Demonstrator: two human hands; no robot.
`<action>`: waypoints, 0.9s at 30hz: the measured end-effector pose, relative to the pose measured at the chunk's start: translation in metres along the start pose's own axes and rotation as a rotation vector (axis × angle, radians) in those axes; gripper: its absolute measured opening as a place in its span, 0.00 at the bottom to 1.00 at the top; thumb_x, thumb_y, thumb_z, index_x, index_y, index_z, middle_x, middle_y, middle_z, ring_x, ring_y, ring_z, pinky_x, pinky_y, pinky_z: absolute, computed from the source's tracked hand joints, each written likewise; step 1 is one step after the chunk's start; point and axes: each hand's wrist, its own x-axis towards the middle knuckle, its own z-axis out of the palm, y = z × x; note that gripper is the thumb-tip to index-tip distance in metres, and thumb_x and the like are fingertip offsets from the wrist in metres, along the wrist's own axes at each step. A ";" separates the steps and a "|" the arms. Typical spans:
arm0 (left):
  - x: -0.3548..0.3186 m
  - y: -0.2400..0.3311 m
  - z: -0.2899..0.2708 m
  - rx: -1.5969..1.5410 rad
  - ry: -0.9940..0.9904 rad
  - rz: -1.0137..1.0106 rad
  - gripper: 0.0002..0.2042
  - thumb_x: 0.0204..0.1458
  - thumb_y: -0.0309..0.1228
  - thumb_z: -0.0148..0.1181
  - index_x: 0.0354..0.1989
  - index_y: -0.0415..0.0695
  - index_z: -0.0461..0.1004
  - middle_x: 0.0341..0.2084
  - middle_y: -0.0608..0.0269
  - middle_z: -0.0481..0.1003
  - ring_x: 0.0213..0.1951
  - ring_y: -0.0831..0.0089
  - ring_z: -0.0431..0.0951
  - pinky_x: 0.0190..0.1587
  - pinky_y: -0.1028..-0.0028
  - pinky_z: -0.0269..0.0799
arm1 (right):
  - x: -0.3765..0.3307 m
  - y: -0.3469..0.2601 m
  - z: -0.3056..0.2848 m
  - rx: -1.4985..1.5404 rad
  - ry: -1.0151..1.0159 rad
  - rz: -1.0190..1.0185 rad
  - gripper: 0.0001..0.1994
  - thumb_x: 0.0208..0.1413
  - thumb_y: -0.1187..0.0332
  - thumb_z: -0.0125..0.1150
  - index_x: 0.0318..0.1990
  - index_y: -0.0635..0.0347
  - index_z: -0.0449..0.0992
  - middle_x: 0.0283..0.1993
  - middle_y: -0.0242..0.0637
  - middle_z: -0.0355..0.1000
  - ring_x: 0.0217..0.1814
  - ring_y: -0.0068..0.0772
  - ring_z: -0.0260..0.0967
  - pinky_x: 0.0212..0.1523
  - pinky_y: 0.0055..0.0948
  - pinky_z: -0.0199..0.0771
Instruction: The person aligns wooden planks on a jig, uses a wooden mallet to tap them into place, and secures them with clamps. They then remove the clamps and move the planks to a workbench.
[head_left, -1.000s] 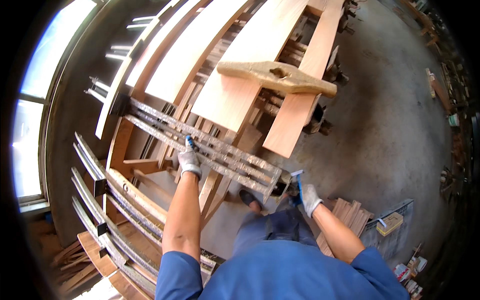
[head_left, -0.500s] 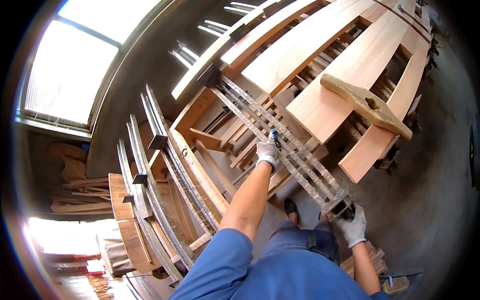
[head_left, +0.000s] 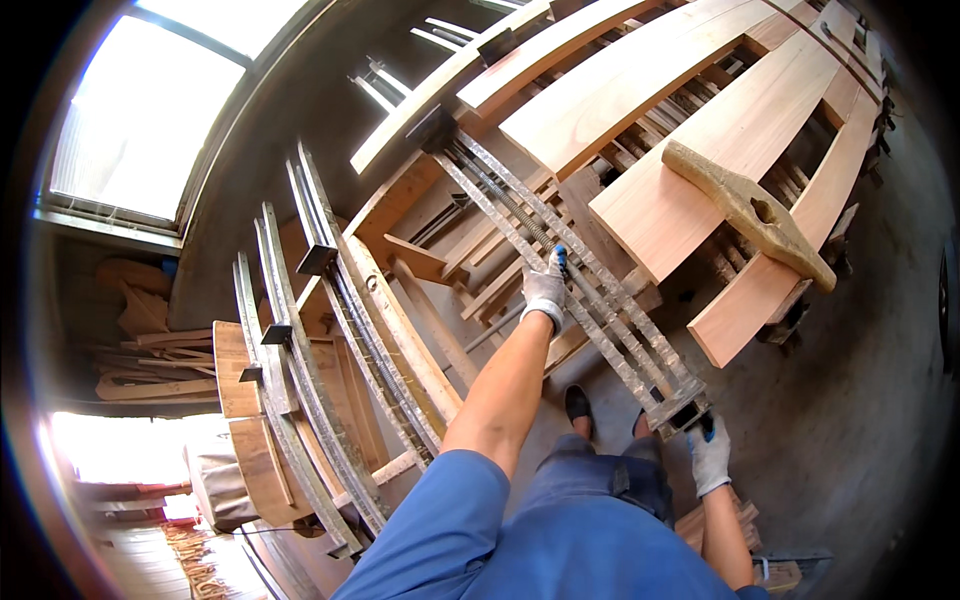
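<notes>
At the near end of the clamp point(head_left: 602, 281), right hand point(head_left: 711, 456) newly angled

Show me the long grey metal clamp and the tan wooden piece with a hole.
Long grey metal clamp point(head_left: 603, 287), head view: right rail, near middle.
Tan wooden piece with a hole point(head_left: 735, 203), head view: face, left of hole.

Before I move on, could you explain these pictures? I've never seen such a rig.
There is no robot here, only a person's two gloved hands. A wide fisheye camera worn on the head looks down at them, which is why straight edges bend. The left hand grips a long metal frame partway along its length; the right hand is at the frame's near end, though its grip is unclear. Ahead, a shaped wooden piece with a hole lies across pale planks.
</notes>
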 end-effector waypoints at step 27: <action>-0.071 0.075 0.015 0.107 0.271 0.001 0.60 0.45 0.58 0.75 0.77 0.33 0.45 0.72 0.36 0.58 0.70 0.46 0.63 0.72 0.60 0.59 | -0.034 -0.051 0.001 -0.788 0.039 -0.292 0.30 0.46 0.59 0.79 0.55 0.63 0.76 0.48 0.51 0.79 0.51 0.46 0.78 0.52 0.42 0.77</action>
